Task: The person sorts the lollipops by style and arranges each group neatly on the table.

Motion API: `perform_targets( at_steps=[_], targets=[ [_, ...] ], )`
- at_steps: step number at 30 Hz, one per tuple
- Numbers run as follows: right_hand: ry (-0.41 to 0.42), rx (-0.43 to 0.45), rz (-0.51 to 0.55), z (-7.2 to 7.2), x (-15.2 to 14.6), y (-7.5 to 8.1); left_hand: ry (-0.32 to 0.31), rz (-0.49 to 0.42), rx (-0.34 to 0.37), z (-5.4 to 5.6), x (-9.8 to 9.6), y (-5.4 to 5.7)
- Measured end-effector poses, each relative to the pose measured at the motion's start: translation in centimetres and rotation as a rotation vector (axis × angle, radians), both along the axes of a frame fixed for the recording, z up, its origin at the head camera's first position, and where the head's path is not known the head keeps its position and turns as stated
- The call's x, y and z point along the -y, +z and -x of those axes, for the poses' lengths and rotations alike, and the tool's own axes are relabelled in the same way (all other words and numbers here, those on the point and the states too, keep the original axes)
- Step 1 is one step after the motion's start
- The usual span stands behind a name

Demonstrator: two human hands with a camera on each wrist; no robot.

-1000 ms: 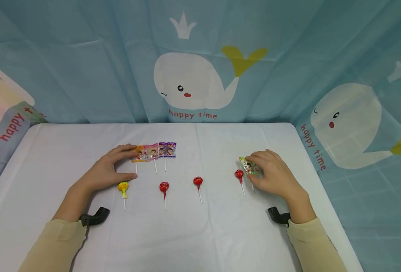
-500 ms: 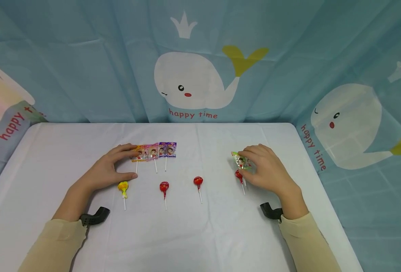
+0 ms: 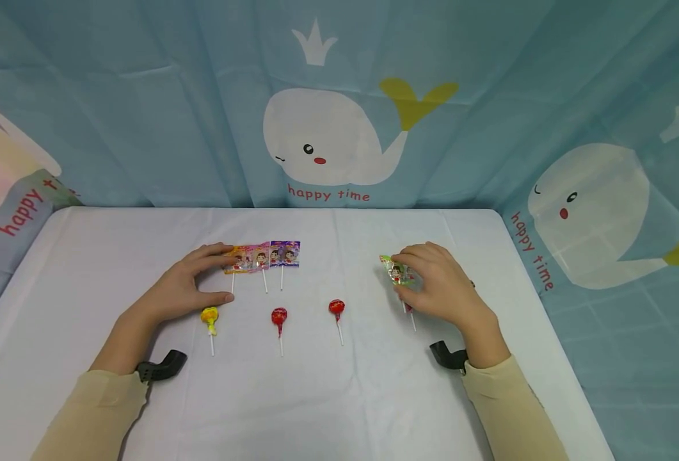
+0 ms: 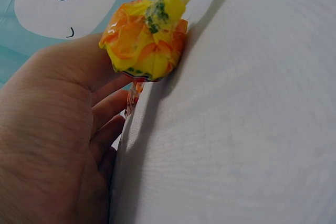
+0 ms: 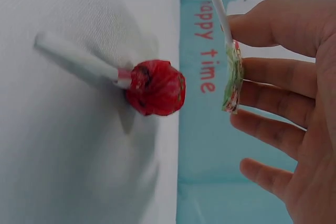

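Note:
In the head view my left hand (image 3: 180, 288) lies on the table with thumb and fingers apart. Its fingertips touch the orange-wrapped lollipop (image 3: 238, 259) at the left end of a row. Beside that are a pink-wrapped lollipop (image 3: 260, 256) and a purple-wrapped one (image 3: 284, 254). A yellow lollipop (image 3: 209, 316) lies just below my left thumb. My right hand (image 3: 439, 282) pinches a green flat-wrapped lollipop (image 5: 233, 77) between thumb and fingers, raised off the table. Under it lies a red lollipop (image 5: 156, 87), mostly hidden by the hand in the head view.
Two more red lollipops, one at centre-left (image 3: 279, 317) and one at centre (image 3: 336, 307), lie on the white tablecloth (image 3: 316, 397) with sticks toward me. A blue whale-print curtain (image 3: 212, 128) stands behind the table and along its sides.
My right hand has moved left with the green lollipop, now over the rightmost red lollipop. My left hand has stayed in place.

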State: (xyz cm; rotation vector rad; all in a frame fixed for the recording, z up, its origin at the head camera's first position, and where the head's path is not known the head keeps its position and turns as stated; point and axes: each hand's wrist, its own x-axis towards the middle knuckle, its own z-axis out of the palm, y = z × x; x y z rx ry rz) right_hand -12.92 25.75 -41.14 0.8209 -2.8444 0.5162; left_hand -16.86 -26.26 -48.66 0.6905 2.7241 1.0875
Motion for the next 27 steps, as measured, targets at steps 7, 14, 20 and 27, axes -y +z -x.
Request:
perform_targets(
  at_steps=[7,14,20,27],
  targets=[
    [0.019,-0.015,-0.013,0.4,0.9,0.0,-0.001,0.002,-0.001,0.0,-0.1,0.0],
    [0.022,-0.016,-0.022,0.8,1.6,-0.1,-0.001,0.000,0.008,0.1,-0.1,0.0],
    [0.016,-0.003,-0.020,1.1,2.1,0.1,-0.001,0.008,0.022,0.0,0.0,0.2],
    [0.031,-0.014,-0.022,1.7,2.9,0.4,-0.004,-0.004,-0.001,0.0,-0.1,0.0]
  ],
)
